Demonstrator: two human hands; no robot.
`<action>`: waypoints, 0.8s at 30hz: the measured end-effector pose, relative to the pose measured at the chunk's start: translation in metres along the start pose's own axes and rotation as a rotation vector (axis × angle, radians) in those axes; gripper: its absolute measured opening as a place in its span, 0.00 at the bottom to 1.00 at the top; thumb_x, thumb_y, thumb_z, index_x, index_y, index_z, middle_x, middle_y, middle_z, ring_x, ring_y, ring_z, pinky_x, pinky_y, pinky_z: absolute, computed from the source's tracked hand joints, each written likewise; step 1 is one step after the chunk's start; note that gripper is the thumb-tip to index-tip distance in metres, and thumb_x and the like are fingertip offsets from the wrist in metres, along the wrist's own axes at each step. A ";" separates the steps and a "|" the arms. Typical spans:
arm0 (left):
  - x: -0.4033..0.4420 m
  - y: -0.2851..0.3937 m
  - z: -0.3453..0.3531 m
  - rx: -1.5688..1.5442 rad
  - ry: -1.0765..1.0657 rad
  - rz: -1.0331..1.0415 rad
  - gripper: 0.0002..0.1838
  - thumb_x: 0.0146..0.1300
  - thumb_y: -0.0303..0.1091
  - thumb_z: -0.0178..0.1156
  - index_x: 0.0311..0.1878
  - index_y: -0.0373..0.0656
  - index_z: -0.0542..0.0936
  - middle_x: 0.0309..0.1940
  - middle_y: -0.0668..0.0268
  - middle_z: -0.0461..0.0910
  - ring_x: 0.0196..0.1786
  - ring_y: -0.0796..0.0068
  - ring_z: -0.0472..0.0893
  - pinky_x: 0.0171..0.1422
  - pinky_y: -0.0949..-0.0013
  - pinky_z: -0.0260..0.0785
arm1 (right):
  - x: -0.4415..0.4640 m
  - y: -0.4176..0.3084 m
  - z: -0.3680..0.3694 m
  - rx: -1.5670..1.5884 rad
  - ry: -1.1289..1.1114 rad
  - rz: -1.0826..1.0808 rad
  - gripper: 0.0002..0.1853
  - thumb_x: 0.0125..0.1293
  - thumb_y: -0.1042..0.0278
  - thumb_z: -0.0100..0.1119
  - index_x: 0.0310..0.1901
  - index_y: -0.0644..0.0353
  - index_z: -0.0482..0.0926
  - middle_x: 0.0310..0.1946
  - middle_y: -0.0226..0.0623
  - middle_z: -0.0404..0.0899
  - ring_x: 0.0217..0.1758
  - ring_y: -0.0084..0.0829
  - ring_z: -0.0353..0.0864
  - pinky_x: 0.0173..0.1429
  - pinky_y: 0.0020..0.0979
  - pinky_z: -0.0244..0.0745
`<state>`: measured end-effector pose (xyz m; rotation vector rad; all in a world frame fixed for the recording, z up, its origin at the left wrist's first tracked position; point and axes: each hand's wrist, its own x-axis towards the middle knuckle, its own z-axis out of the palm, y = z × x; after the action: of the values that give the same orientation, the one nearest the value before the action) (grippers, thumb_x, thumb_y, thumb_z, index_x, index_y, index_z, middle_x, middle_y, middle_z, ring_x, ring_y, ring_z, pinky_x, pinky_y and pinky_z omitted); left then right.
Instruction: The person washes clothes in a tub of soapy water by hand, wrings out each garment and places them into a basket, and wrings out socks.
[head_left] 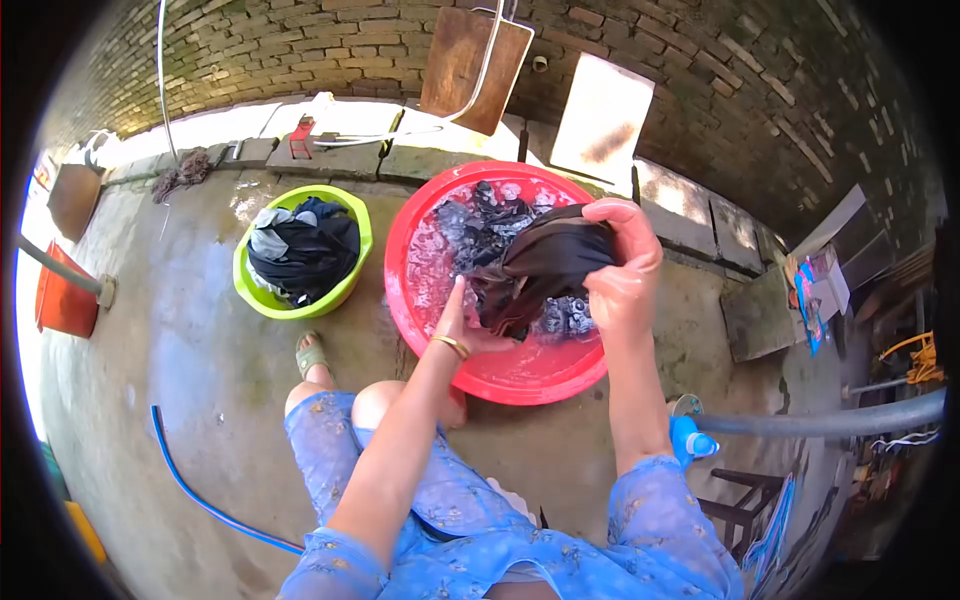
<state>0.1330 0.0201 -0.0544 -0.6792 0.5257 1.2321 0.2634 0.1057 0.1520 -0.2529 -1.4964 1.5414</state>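
My right hand [628,268] is closed on a bunched black garment [560,250], lifting one end above the red basin [402,270]. The garment's lower end hangs down toward the soapy water. At that hanging end is my left hand [472,328], thumb up and fingers stretched out beneath the wet cloth, a gold bangle at its wrist. It looks open, though the cloth partly hides the fingers. Behind the garment, dark wet clothes [482,222] lie in the sudsy water.
Left of the red basin stands a lime-green basin [361,225] heaped with dark and grey clothes [315,250]. A blue hose [185,490] lies on the concrete floor. An orange bucket [70,295] is at far left, a dark stool [738,505] at lower right. Boards lean against the brick wall.
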 end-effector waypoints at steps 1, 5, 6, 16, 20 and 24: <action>-0.001 -0.003 0.006 0.000 -0.002 0.009 0.45 0.51 0.74 0.51 0.65 0.52 0.64 0.66 0.53 0.60 0.64 0.43 0.62 0.63 0.33 0.54 | -0.003 -0.010 0.008 0.016 -0.038 -0.039 0.29 0.27 0.87 0.46 0.41 0.67 0.75 0.41 0.38 0.75 0.49 0.29 0.74 0.58 0.27 0.66; 0.053 0.013 -0.014 0.204 -0.520 0.312 0.38 0.57 0.70 0.48 0.56 0.46 0.73 0.55 0.58 0.72 0.57 0.55 0.71 0.62 0.44 0.62 | -0.034 -0.037 0.033 -0.018 -0.326 -0.063 0.21 0.35 0.84 0.58 0.38 0.64 0.77 0.36 0.38 0.78 0.44 0.34 0.76 0.57 0.37 0.67; 0.074 0.022 -0.025 -0.088 -0.791 0.152 0.35 0.60 0.68 0.46 0.53 0.45 0.75 0.51 0.57 0.75 0.53 0.55 0.74 0.61 0.51 0.66 | -0.045 -0.036 0.042 -0.016 -0.416 -0.112 0.18 0.41 0.85 0.63 0.39 0.63 0.78 0.34 0.39 0.78 0.42 0.37 0.76 0.57 0.38 0.67; 0.040 0.029 -0.003 -0.016 -0.494 0.469 0.14 0.62 0.39 0.52 0.40 0.38 0.79 0.37 0.56 0.82 0.41 0.60 0.81 0.53 0.57 0.73 | -0.130 -0.018 -0.068 0.212 0.129 0.092 0.27 0.50 0.69 0.66 0.52 0.66 0.70 0.47 0.48 0.76 0.47 0.44 0.79 0.57 0.43 0.73; 0.002 -0.009 0.030 -0.072 -0.316 0.560 0.12 0.61 0.36 0.52 0.36 0.38 0.80 0.34 0.58 0.83 0.38 0.61 0.82 0.51 0.58 0.74 | -0.087 0.034 -0.145 0.311 0.465 0.138 0.25 0.53 0.70 0.55 0.55 0.68 0.70 0.48 0.45 0.77 0.48 0.42 0.79 0.58 0.42 0.73; 0.013 -0.036 0.027 -0.026 -0.317 0.470 0.07 0.55 0.33 0.55 0.31 0.40 0.79 0.31 0.60 0.83 0.35 0.64 0.82 0.49 0.60 0.75 | -0.126 0.228 -0.206 0.717 0.650 0.547 0.17 0.61 0.64 0.44 0.44 0.68 0.76 0.43 0.46 0.80 0.47 0.40 0.79 0.56 0.41 0.74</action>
<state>0.1714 0.0414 -0.0383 -0.3769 0.4148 1.7536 0.3695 0.1962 -0.1492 -0.6903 -0.3267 2.0496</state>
